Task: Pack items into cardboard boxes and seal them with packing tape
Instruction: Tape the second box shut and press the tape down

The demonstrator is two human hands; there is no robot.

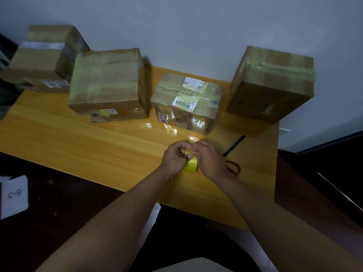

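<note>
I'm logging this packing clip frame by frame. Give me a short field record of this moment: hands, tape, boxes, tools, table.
left hand: gripping the tape roll
right hand: on the roll too, fingers picking at its top
tape roll: yellow, held between both hands above the table
boxes: four in a row by the wall, all closed and taped; the middle box carries barcode labels
scissors: red handles, lying right of the hands
black pen: lying beyond the scissors
table: yellow wood
</note>
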